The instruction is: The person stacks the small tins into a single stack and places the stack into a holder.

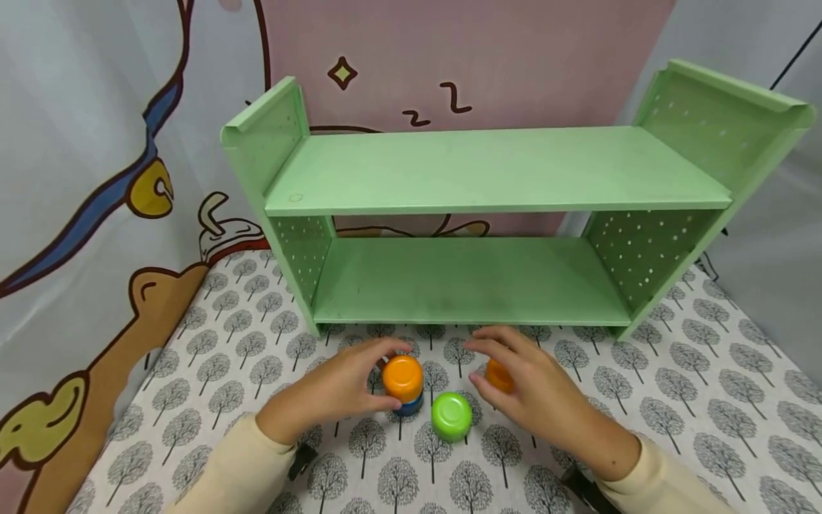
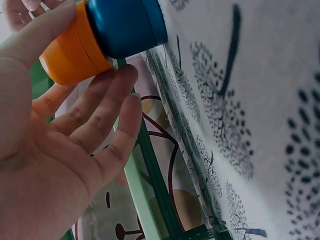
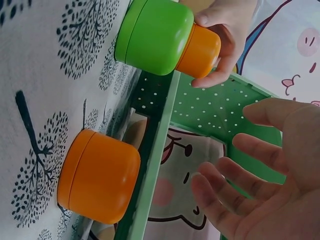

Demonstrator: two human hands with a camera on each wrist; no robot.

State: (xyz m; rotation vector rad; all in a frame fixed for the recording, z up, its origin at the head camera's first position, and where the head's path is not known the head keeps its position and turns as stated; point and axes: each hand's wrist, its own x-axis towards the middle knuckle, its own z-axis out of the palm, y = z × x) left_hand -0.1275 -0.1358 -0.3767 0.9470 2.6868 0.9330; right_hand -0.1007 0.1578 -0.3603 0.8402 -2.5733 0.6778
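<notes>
A small orange jar (image 1: 403,377) sits on top of a blue jar (image 1: 411,408), stacked on the cloth. My left hand (image 1: 343,380) holds the orange one, thumb on one side and fingers on the other; the left wrist view shows the blue jar (image 2: 127,27) beneath it against the cloth. Just right of the stack stands a green jar (image 1: 452,416), touched by neither hand. Another orange jar (image 3: 100,176) rests on the cloth, partly hidden by my right hand (image 1: 533,382) in the head view. That hand's fingers are spread apart from it, holding nothing.
A light green two-tier shelf (image 1: 501,171) with perforated sides stands behind the jars. The table is covered by a cloth (image 1: 237,371) printed with trees. Curtains with cartoon drawings (image 1: 481,64) hang behind and at the sides.
</notes>
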